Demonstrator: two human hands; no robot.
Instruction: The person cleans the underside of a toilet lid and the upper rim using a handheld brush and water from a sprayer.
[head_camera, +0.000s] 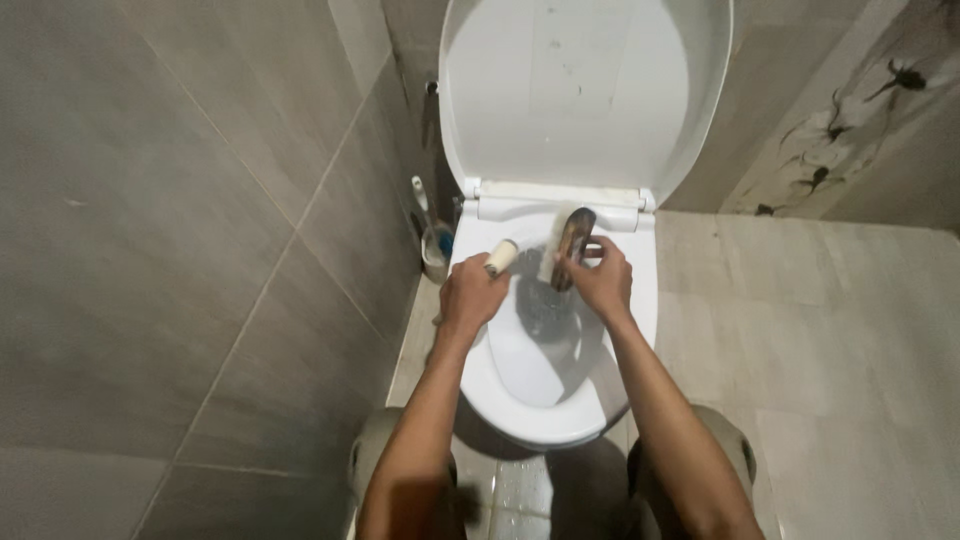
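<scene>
A white toilet (560, 425) stands in front of me with its lid (585, 90) raised against the wall. My left hand (472, 293) is closed around a pale cylindrical handle (500, 257) over the left side of the bowl. My right hand (600, 278) grips a brown, worn brush-like object (573, 240) held upright above the back of the bowl, just under the lid hinge. Both forearms reach forward from the bottom of the view. What the pale handle belongs to is hidden by my fingers.
A toilet brush in a holder (434, 240) stands on the floor in the corner left of the toilet. Grey tiled wall (180, 250) runs close along the left. Beige floor tiles (820, 340) extend to the right. My knees sit either side of the bowl's front.
</scene>
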